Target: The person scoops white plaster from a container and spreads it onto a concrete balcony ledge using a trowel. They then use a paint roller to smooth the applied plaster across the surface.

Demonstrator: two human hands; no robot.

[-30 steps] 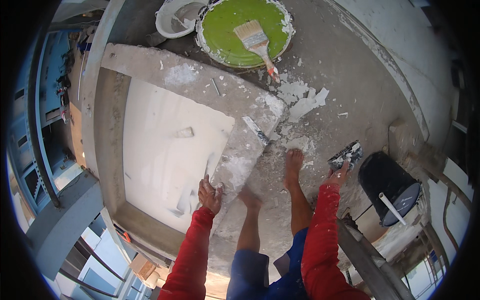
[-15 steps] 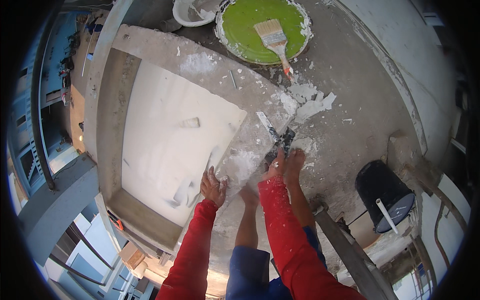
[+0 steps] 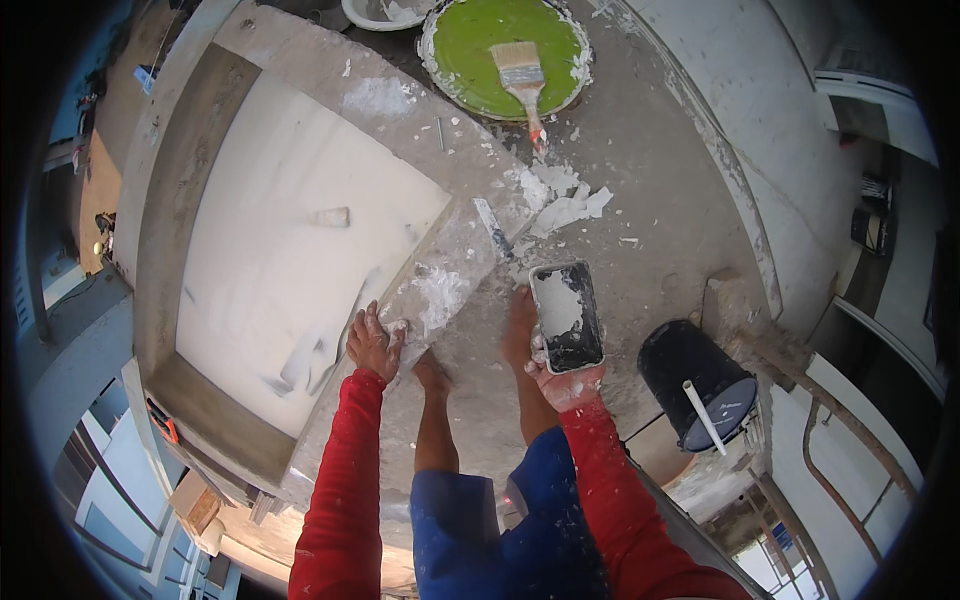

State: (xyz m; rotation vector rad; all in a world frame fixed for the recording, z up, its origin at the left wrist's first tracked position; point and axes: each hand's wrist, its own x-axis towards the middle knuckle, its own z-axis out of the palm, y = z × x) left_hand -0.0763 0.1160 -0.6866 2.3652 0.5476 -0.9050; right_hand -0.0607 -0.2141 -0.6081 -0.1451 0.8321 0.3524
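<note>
My right hand (image 3: pixel 566 384) grips a black rectangular tray (image 3: pixel 590 345) by its near end, holding it over the floor beside my feet. White plaster (image 3: pixel 560 304) coats part of the tray's inside. My left hand (image 3: pixel 374 345) rests with fingers stretched out on the edge of the concrete ledge (image 3: pixel 395 290), holding nothing. Left of it lies a smooth white surface (image 3: pixel 300 180) framed by the concrete; a small pale object (image 3: pixel 333 217) shows on it. At the ledge's corner, apart from both hands, lies a plaster-smeared scraper (image 3: pixel 492 226).
A wide paintbrush (image 3: pixel 519 75) lies on a green round lid (image 3: pixel 465 50), with a white bowl (image 3: pixel 385 14) beside it. White flakes (image 3: pixel 570 208) litter the floor. A black bucket (image 3: pixel 680 370) with a white pipe (image 3: pixel 704 416) stands right. A thin metal rod (image 3: pixel 440 133) lies on the ledge.
My right hand has brought the black tray away from the ledge's corner, toward me, showing its inside. My left hand stays on the ledge edge. The whole view has shifted.
</note>
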